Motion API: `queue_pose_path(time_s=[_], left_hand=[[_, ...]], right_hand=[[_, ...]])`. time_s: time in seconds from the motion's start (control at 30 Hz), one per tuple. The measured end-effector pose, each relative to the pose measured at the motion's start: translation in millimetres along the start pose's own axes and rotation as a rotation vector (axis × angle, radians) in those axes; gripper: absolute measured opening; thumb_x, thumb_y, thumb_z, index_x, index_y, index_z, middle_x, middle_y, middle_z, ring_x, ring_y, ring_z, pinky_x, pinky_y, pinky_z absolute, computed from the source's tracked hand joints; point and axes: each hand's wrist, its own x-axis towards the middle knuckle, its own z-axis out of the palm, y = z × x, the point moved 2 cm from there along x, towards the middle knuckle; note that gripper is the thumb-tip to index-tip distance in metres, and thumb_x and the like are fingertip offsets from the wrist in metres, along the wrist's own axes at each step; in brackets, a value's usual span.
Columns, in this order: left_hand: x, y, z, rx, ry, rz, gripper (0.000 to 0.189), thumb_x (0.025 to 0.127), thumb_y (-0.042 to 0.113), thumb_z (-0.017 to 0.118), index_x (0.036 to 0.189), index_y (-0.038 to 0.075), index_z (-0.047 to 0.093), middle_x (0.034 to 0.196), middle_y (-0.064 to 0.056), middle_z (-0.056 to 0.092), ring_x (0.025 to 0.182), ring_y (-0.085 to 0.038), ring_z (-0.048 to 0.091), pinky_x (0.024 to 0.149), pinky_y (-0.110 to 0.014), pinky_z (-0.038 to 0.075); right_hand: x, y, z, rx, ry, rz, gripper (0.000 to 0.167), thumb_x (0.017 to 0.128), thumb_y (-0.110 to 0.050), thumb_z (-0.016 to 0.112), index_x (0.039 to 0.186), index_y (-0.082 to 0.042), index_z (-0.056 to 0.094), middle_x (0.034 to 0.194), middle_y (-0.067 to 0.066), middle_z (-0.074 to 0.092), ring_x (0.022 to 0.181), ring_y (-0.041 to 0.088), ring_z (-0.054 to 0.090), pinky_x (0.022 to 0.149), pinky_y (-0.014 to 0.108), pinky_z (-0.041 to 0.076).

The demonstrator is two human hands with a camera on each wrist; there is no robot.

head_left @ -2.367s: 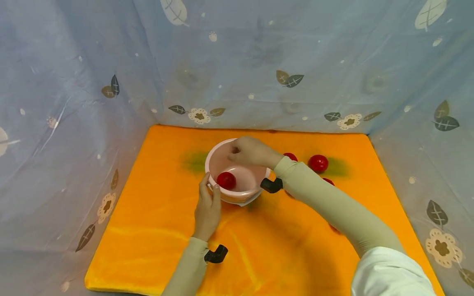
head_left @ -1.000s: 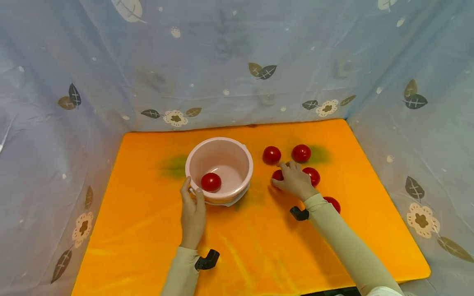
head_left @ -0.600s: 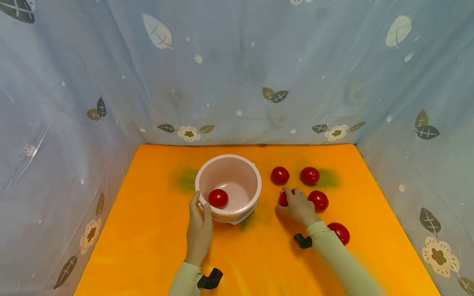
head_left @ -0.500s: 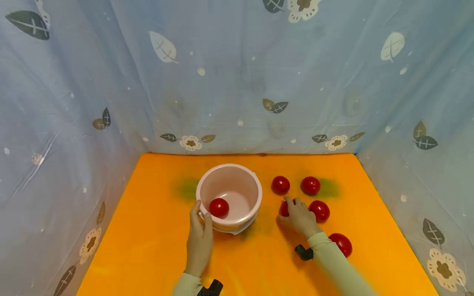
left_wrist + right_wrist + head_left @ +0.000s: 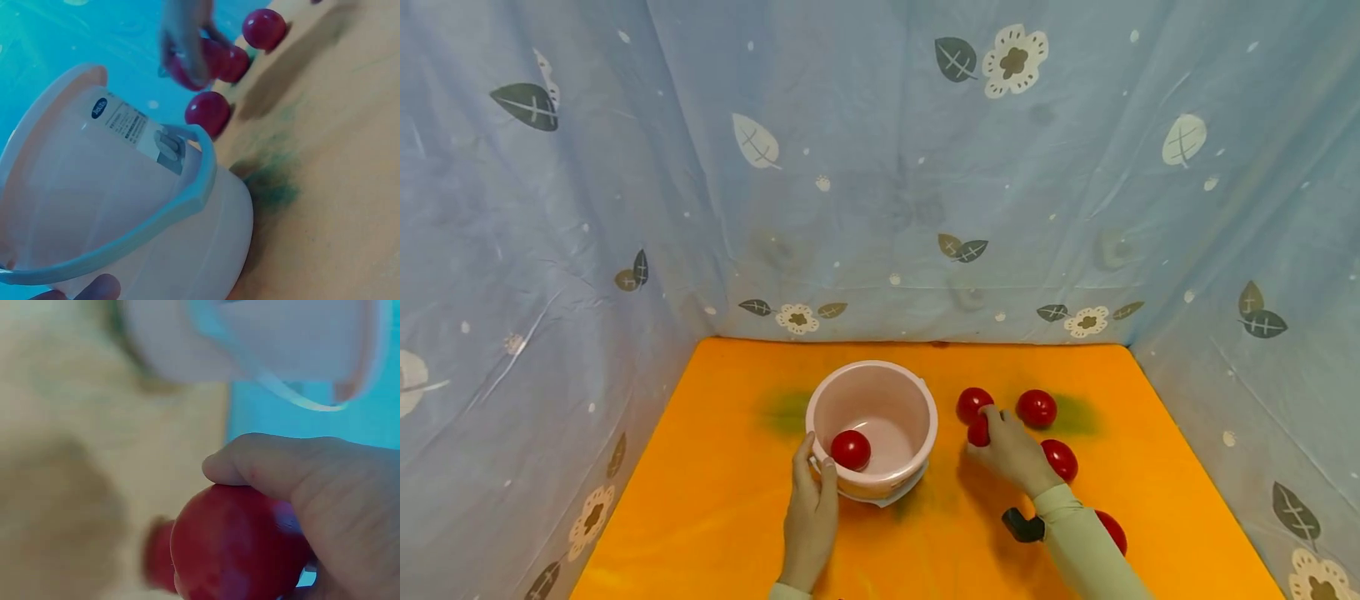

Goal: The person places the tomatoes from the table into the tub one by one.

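Note:
My right hand [image 5: 1017, 454] grips a red tomato [image 5: 240, 544] between thumb and fingers, held just above the cloth; its thumb lies along the side in the right wrist view. To the left stands a pale pink bucket [image 5: 917, 400], upright, with one tomato [image 5: 851, 451] at its bottom. My left hand [image 5: 811, 521] holds the bucket's near-left side, thumb and finger at the rim. In the left wrist view, fingertips [image 5: 103, 289] show low against its outer wall, by the light handle [image 5: 156, 228]. Several other tomatoes [image 5: 1037, 409] lie around my right hand.
An orange cloth-covered table [image 5: 730, 500] with green smudges lies under everything. A tomato [image 5: 975, 405] rests right behind the held one. Another tomato [image 5: 1111, 531] is partly hidden by the right sleeve. Blue patterned curtains [image 5: 850, 208] close off the back and sides.
My right hand has moved from inside the bucket to the tomatoes on the right, taken one and lifted it slightly. The left hand stays at the bucket. The head view has tilted up.

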Motion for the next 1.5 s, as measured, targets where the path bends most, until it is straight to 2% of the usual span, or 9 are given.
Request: queue_pose_path(time_s=[0.17, 0.4, 0.6, 0.8, 1.07, 1.17, 1.27, 1.4, 1.5], left_hand=[[0.9, -0.2, 1.5, -0.001, 0.005, -0.001, 0.052, 0.108, 0.045, 0.041, 0.157, 0.032, 0.029, 0.155, -0.005, 0.050, 0.111, -0.031, 0.066, 0.075, -0.049, 0.050], [5.2, 1.8, 4.4, -0.034, 0.005, 0.025, 0.053, 0.108, 0.049, 0.039, 0.157, 0.031, 0.028, 0.159, -0.004, 0.045, 0.120, -0.035, 0.064, 0.082, -0.056, 0.052], [9.5, 5.4, 5.7, -0.034, -0.007, 0.040, 0.054, 0.108, 0.051, 0.038, 0.157, 0.032, 0.027, 0.160, -0.006, 0.044, 0.124, -0.039, 0.062, 0.088, -0.062, 0.050], [11.0, 6.9, 8.0, -0.024, -0.024, 0.045, 0.055, 0.107, 0.052, 0.038, 0.157, 0.033, 0.026, 0.159, -0.007, 0.044, 0.120, -0.038, 0.063, 0.087, -0.061, 0.050], [12.1, 8.9, 11.7, -0.016, -0.022, 0.053, 0.056, 0.106, 0.056, 0.037, 0.157, 0.035, 0.026, 0.160, -0.003, 0.043, 0.114, -0.037, 0.065, 0.083, -0.058, 0.052], [12.9, 9.8, 12.7, -0.029, -0.020, 0.061, 0.056, 0.106, 0.057, 0.036, 0.157, 0.034, 0.027, 0.160, -0.001, 0.042, 0.114, -0.035, 0.066, 0.084, -0.057, 0.053], [13.7, 10.6, 14.0, -0.037, -0.014, 0.074, 0.057, 0.106, 0.057, 0.036, 0.156, 0.032, 0.027, 0.160, -0.002, 0.042, 0.115, -0.034, 0.066, 0.087, -0.058, 0.054], [13.7, 11.1, 16.4, -0.033, -0.011, 0.087, 0.056, 0.106, 0.056, 0.037, 0.156, 0.032, 0.028, 0.159, -0.004, 0.043, 0.115, -0.034, 0.066, 0.084, -0.056, 0.055], [12.7, 11.5, 17.6, -0.028, -0.012, 0.086, 0.055, 0.107, 0.054, 0.038, 0.156, 0.032, 0.028, 0.159, -0.005, 0.045, 0.116, -0.035, 0.066, 0.083, -0.056, 0.055]], right_hand=[[9.3, -30, -37, 0.006, 0.066, -0.054, 0.068, 0.088, -0.033, 0.076, 0.140, 0.001, 0.048, 0.124, 0.028, 0.058, 0.102, 0.040, 0.061, 0.089, 0.055, 0.057], [21.4, -80, -87, 0.130, 0.119, -0.133, 0.069, 0.091, -0.034, 0.073, 0.145, -0.004, 0.042, 0.135, 0.026, 0.052, 0.114, 0.041, 0.060, 0.089, 0.055, 0.058], [23.8, -125, -106, 0.191, 0.037, -0.202, 0.070, 0.091, -0.038, 0.073, 0.147, -0.011, 0.042, 0.138, 0.019, 0.051, 0.112, 0.036, 0.063, 0.087, 0.049, 0.059], [32.1, -159, -94, 0.183, -0.068, -0.270, 0.065, 0.091, -0.035, 0.074, 0.144, -0.011, 0.045, 0.138, 0.016, 0.053, 0.114, 0.032, 0.061, 0.092, 0.046, 0.058], [52.0, -176, -57, 0.053, -0.220, -0.317, 0.058, 0.088, -0.035, 0.075, 0.134, -0.009, 0.052, 0.117, 0.009, 0.063, 0.098, 0.022, 0.063, 0.088, 0.036, 0.057], [61.0, -179, -45, 0.071, -0.312, -0.305, 0.043, 0.088, -0.036, 0.075, 0.118, -0.010, 0.060, 0.099, 0.004, 0.066, 0.085, 0.024, 0.066, 0.078, 0.036, 0.059], [70.6, -181, -33, 0.041, -0.418, -0.265, 0.025, 0.088, -0.036, 0.075, 0.087, -0.014, 0.062, 0.071, -0.001, 0.059, 0.065, 0.025, 0.064, 0.061, 0.034, 0.058], [83.0, -181, -17, -0.091, -0.533, -0.192, 0.041, 0.088, -0.040, 0.073, 0.060, -0.018, 0.053, 0.051, -0.004, 0.042, 0.044, 0.018, 0.046, 0.046, 0.029, 0.047], [88.9, -181, -8, -0.105, -0.579, -0.156, 0.041, 0.089, -0.039, 0.073, 0.061, -0.016, 0.053, 0.051, -0.004, 0.040, 0.043, 0.016, 0.038, 0.049, 0.033, 0.051]])
